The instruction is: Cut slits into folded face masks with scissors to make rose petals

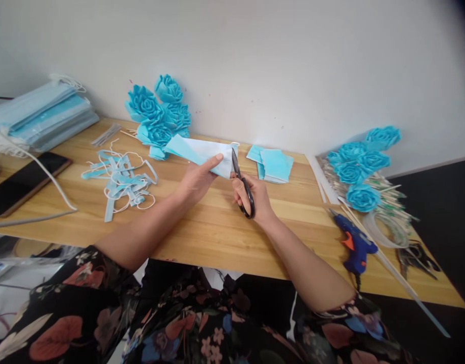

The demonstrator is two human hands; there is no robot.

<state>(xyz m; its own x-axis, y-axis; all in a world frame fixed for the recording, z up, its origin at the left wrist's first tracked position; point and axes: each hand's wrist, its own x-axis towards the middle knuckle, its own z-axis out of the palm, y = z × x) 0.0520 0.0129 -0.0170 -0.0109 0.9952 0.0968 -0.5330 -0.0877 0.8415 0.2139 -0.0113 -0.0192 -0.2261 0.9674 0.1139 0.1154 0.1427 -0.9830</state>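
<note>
My left hand (pixel 197 178) pinches a folded light-blue face mask (pixel 202 150) and holds it a little above the wooden table (pixel 213 232). My right hand (pixel 255 197) grips black scissors (pixel 243 186), fingers through the handles. The blades point up and meet the mask's right edge. Both hands are over the middle of the table, close together.
Blue fabric roses (pixel 160 114) lie behind the mask; more roses (pixel 363 167) on sticks lie at the right. Cut mask pieces (pixel 272 164), a pile of ear loops and strips (pixel 120 179), a stack of masks (pixel 40 116), a phone (pixel 23 182) and a blue glue gun (pixel 355 243) lie about.
</note>
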